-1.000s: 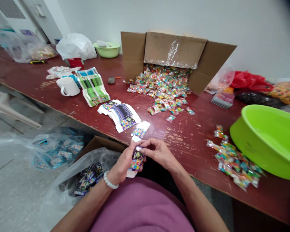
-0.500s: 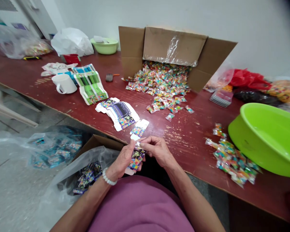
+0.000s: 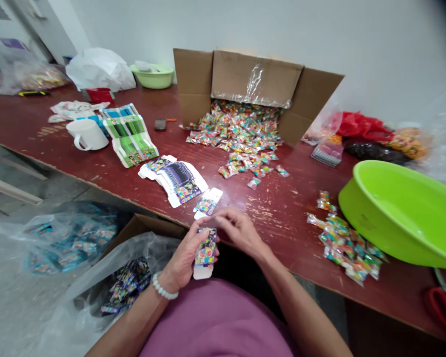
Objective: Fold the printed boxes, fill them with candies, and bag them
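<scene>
My left hand (image 3: 182, 258) grips a small printed paper box (image 3: 205, 253) just off the table's near edge, above my lap. My right hand (image 3: 238, 230) pinches the box's top end with its fingertips. One flat unfolded box blank (image 3: 207, 203) lies on the red-brown table (image 3: 290, 213) just beyond my hands. A stack of purple flat blanks (image 3: 178, 178) lies further left. A pile of small colourful candy packets (image 3: 344, 245) sits to the right of my hands.
A cardboard carton (image 3: 245, 82) on its side spills candy packets (image 3: 238, 134) at the back. A bright green basin (image 3: 405, 213) stands right. A white mug (image 3: 85, 134) and green blanks (image 3: 132, 136) lie left. A plastic-lined box of finished boxes (image 3: 130, 282) is below left.
The small box has turned more upright in my left hand and its shape is fuller. My right fingers have moved to its top end. The camera has shifted slightly.
</scene>
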A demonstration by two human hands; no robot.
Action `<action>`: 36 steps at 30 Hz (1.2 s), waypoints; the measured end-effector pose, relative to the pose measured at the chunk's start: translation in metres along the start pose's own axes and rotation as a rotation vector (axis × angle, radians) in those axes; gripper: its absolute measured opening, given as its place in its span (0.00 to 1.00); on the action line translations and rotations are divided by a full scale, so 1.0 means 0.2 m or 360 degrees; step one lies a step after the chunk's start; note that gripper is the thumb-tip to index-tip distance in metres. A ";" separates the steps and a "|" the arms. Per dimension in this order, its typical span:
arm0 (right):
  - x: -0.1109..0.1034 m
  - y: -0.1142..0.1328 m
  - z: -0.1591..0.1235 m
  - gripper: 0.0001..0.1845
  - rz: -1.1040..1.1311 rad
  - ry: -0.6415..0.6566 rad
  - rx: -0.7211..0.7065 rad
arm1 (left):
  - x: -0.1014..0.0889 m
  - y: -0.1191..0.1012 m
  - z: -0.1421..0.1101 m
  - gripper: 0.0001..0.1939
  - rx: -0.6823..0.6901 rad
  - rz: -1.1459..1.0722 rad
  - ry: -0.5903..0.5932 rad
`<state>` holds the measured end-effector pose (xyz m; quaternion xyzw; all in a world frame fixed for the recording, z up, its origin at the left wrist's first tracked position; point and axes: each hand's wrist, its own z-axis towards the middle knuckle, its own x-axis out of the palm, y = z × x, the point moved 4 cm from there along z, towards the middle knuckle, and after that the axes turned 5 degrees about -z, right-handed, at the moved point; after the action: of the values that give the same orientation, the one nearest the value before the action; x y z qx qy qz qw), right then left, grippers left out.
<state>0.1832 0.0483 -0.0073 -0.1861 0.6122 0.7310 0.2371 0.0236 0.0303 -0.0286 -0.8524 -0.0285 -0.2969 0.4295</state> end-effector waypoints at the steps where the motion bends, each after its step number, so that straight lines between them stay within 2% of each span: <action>1: -0.07 -0.07 0.07 0.12 -0.0065 -0.0141 0.0124 | -0.01 0.01 -0.01 0.26 -0.0006 -0.0032 0.0017; 4: -0.30 -0.28 0.26 0.17 -0.0254 -0.0506 0.0366 | -0.06 0.04 -0.04 0.21 -0.0077 0.0004 0.0087; 7: -0.43 -0.47 0.39 0.18 -0.0370 -0.0596 0.0549 | -0.19 0.05 -0.08 0.20 -0.0188 0.0128 0.0099; 9: -0.45 -0.55 0.43 0.17 -0.0379 -0.0560 0.0616 | -0.31 0.02 -0.09 0.18 -0.0171 0.0330 0.0066; 11: -0.44 -0.60 0.45 0.16 -0.0347 -0.0524 0.0665 | -0.42 -0.03 -0.11 0.18 -0.0190 0.0625 0.0123; 14: -0.43 -0.64 0.45 0.17 -0.0226 -0.0500 0.0745 | -0.49 -0.08 -0.13 0.22 -0.0418 0.1091 0.0442; 16: -0.42 -0.64 0.44 0.16 -0.0077 -0.0471 0.0782 | -0.51 -0.09 -0.14 0.20 -0.0575 0.1377 0.0608; 18: -0.40 -0.60 0.40 0.15 0.0102 -0.0418 0.0787 | -0.48 -0.10 -0.13 0.16 -0.0619 0.1427 0.0589; 20: -0.36 -0.53 0.34 0.15 0.0254 -0.0370 0.0768 | -0.42 -0.11 -0.11 0.17 -0.0521 0.1211 0.0465; 23: -0.25 -0.34 0.19 0.17 0.0515 -0.0289 0.0683 | -0.29 -0.14 -0.06 0.17 -0.0240 0.0854 0.0332; 25: -0.14 -0.20 0.10 0.18 0.0916 -0.0108 0.0560 | -0.20 -0.14 -0.03 0.17 -0.0096 0.0760 0.0306; 27: -0.06 -0.07 0.02 0.17 0.1100 0.0030 0.0456 | -0.12 -0.13 -0.02 0.17 -0.0019 0.0732 0.0314; 29: -0.01 0.01 -0.03 0.16 0.1082 0.0026 0.0345 | -0.06 -0.12 -0.02 0.18 0.0022 0.0736 0.0334; 32: -0.01 0.07 -0.06 0.13 0.0911 -0.0109 0.0236 | -0.03 -0.10 -0.04 0.18 0.0071 0.0733 0.0352; 36: -0.03 0.10 -0.07 0.12 0.0938 -0.0203 0.0261 | -0.03 -0.07 -0.05 0.17 0.0157 0.0697 0.0357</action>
<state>0.1774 0.0308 0.0099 0.0653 0.6806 0.7267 0.0670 0.0094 0.0335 -0.0171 -0.7780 0.1902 -0.2878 0.5250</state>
